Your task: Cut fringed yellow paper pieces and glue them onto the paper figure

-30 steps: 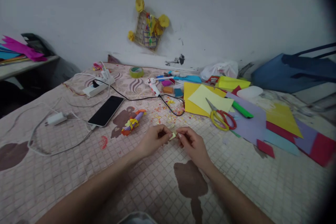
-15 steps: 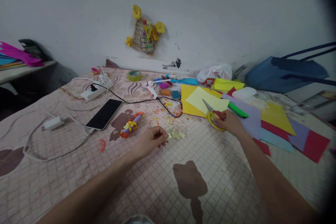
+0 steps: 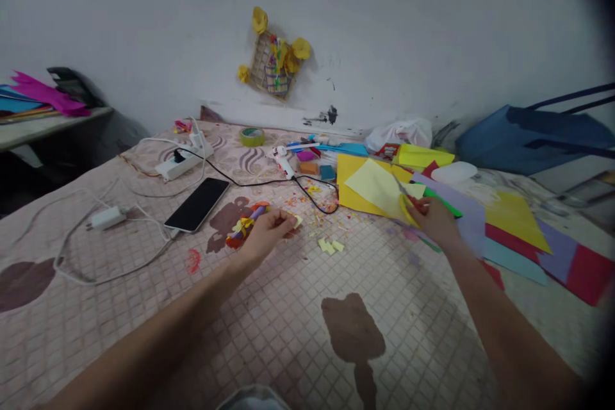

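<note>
Between the pinched fingers of my left hand [image 3: 269, 229] is a small pale yellow paper piece [image 3: 298, 221]. That hand is raised beside a purple, orange and yellow paper craft [image 3: 246, 225], partly covering it. Several cut pale yellow paper squares [image 3: 329, 246] lie on the cloth to its right. My right hand [image 3: 435, 221] is closed around yellow-and-red-handled scissors [image 3: 407, 208], which point away and to the left. Their blades are over a pale yellow sheet [image 3: 372, 182], which lies on a deeper yellow sheet [image 3: 348, 200].
A glue gun [image 3: 283, 160] with a black cord stands behind the scraps. Left are a phone [image 3: 196, 205], a charger [image 3: 106, 218] and a power strip [image 3: 182, 163]. Green tape [image 3: 252, 136] lies at the back. Coloured sheets [image 3: 514, 221] spread at right, near a blue bag [image 3: 528, 138].
My left hand has lifted away from the cut squares with a small paper piece in its fingers. My right hand has moved slightly right with the scissors. The view has shifted a little.
</note>
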`<state>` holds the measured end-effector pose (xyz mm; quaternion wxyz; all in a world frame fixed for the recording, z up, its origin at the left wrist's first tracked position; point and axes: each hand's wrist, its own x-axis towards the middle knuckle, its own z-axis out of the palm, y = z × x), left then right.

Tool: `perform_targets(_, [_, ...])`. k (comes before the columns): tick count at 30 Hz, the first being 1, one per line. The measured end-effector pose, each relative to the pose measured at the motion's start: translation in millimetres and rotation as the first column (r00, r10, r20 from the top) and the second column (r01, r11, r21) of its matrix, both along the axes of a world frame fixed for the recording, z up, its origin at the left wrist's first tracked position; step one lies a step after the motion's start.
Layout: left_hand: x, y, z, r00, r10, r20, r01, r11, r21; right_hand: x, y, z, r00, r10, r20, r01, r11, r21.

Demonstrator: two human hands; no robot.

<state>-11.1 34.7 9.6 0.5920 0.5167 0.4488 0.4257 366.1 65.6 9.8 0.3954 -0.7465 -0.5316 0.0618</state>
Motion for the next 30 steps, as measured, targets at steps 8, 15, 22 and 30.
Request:
perform_targets(8, [16.7, -17.5, 14.5, 0.990, -0.142, 0.005, 0.142, 0.988, -0.061, -107.7, -57.0, 17.7, 0.865, 0.306, -0.397, -0.235, 0.947, 0.219])
perform_targets(15, [22.5, -34.2, 18.6, 0.974, -0.217, -0.068, 0.220, 0.975, 0.026, -193.3, -105.8, 11.5, 0.446, 0.396, -0.803, -0.542, 0.833, 0.110])
perform_targets(22, [21.9, -43.6, 15.9, 0.961, -0.266, -0.069, 0.269, 0.962, 0.034, -194.8, -103.9, 10.4, 0.406, 0.352, -0.844, -0.458, 0.877, 0.146])
perform_targets(30, [24.1, -45.8, 5.9, 0.942, -0.319, -0.101, 0.318, 0.948, -0.026, -197.1, -109.0, 10.8, 0.401, 0.346, -0.848, -0.467, 0.874, 0.135])
